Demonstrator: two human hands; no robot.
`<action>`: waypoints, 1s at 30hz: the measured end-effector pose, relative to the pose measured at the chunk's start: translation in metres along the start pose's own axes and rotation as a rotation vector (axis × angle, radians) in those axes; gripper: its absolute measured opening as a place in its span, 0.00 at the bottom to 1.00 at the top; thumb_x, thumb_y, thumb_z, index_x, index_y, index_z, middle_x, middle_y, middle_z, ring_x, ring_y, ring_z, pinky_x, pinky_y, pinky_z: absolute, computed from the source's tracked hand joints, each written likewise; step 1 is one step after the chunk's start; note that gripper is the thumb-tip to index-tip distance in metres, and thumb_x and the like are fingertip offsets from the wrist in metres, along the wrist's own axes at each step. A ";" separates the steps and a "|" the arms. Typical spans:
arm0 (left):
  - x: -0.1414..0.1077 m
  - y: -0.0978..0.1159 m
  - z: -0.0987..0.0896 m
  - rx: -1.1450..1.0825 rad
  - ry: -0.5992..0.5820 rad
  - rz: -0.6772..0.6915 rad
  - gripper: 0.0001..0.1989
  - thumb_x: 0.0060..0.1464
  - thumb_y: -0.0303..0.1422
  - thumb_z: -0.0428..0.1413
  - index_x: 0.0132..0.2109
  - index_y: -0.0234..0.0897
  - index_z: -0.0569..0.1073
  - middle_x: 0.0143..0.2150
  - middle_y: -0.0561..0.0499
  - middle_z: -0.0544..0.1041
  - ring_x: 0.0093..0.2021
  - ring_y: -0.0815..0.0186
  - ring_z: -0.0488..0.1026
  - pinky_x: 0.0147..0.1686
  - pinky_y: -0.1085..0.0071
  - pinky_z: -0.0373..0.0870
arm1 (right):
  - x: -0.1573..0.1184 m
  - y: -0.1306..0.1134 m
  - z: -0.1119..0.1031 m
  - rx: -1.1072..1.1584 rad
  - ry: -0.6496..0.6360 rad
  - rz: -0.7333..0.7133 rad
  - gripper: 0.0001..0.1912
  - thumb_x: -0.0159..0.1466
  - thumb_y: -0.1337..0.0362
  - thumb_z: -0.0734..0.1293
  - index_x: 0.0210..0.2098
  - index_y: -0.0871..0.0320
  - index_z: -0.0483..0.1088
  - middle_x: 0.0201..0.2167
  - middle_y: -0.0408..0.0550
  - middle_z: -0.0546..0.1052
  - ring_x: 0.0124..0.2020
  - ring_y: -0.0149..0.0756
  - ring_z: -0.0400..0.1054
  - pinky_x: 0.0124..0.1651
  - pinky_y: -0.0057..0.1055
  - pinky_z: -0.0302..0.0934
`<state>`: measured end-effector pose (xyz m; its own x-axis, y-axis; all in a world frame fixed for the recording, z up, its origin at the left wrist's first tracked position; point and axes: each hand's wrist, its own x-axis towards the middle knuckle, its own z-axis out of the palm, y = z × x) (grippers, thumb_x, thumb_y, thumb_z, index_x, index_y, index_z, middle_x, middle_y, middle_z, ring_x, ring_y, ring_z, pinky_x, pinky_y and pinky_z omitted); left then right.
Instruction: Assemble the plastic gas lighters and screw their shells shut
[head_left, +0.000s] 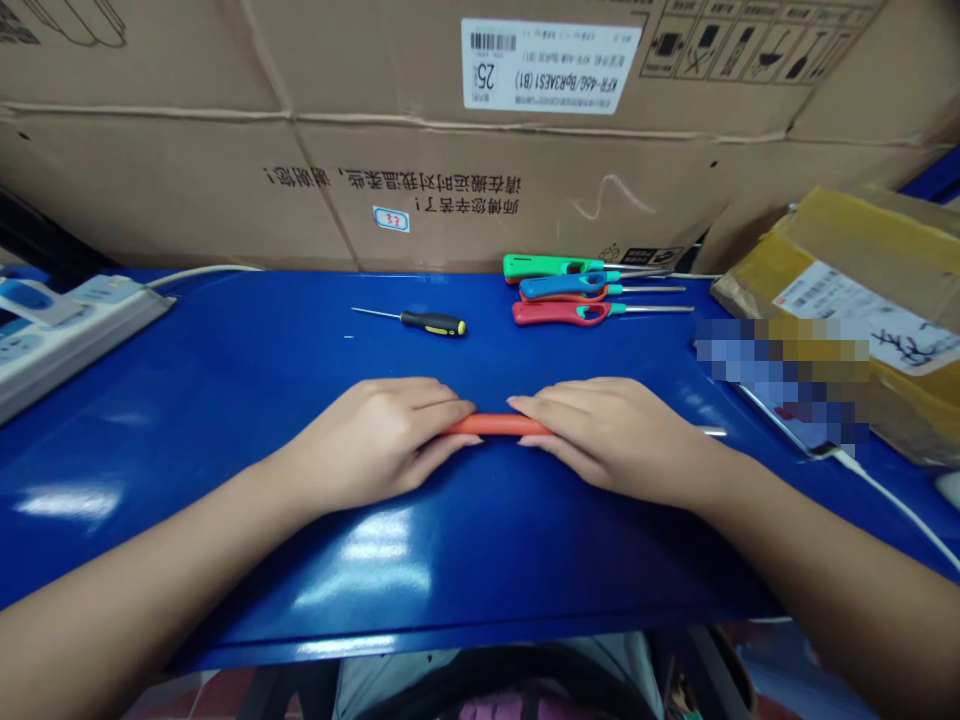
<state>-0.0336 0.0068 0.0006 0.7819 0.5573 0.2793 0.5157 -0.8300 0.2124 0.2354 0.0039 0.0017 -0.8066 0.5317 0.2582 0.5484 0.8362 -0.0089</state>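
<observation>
An orange long-neck lighter (pixel 499 425) lies sideways between my hands, low over the blue table. My left hand (pixel 390 430) is closed round its left end, thumb and forefinger meeting at the handle. From the other side my right hand (pixel 607 435) grips it too, hiding most of its front part. A metal tip shows past the right wrist. Behind my hands lies a black and yellow screwdriver (pixel 435 323), its shaft pointing left. To its right several more lighters are piled, among them a green one (pixel 547 267), a blue one (pixel 562 287) and a red one (pixel 562 313).
A large cardboard carton (pixel 420 160) walls off the back of the blue table (pixel 247 400). On the left sits a white power strip (pixel 67 330). A taped parcel (pixel 847 260) and a phone (pixel 787 405) with a white cable (pixel 900 500) are at the right.
</observation>
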 end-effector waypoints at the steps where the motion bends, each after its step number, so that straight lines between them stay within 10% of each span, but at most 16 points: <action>1: 0.000 -0.005 -0.002 0.018 0.011 -0.004 0.12 0.68 0.35 0.53 0.48 0.33 0.78 0.40 0.46 0.81 0.38 0.61 0.77 0.40 0.65 0.73 | -0.001 0.004 -0.001 0.005 -0.014 0.028 0.19 0.74 0.58 0.59 0.54 0.63 0.73 0.45 0.52 0.82 0.42 0.42 0.77 0.44 0.37 0.67; 11: -0.003 -0.017 -0.008 0.046 0.127 0.057 0.11 0.65 0.33 0.57 0.49 0.30 0.77 0.41 0.43 0.81 0.37 0.61 0.76 0.39 0.65 0.73 | -0.007 0.018 -0.011 -0.054 -0.015 0.090 0.14 0.72 0.62 0.61 0.37 0.60 0.77 0.30 0.47 0.79 0.30 0.37 0.73 0.35 0.33 0.59; 30: 0.000 0.004 0.006 0.002 0.085 -0.022 0.12 0.68 0.36 0.53 0.44 0.31 0.76 0.38 0.47 0.80 0.36 0.63 0.77 0.37 0.69 0.71 | 0.001 -0.002 0.000 -0.014 0.073 0.096 0.12 0.72 0.62 0.62 0.46 0.58 0.76 0.40 0.45 0.82 0.38 0.38 0.76 0.38 0.33 0.61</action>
<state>-0.0297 0.0034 -0.0043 0.7380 0.5751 0.3531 0.5329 -0.8176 0.2179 0.2341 0.0027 0.0021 -0.7323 0.5979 0.3260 0.6258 0.7796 -0.0240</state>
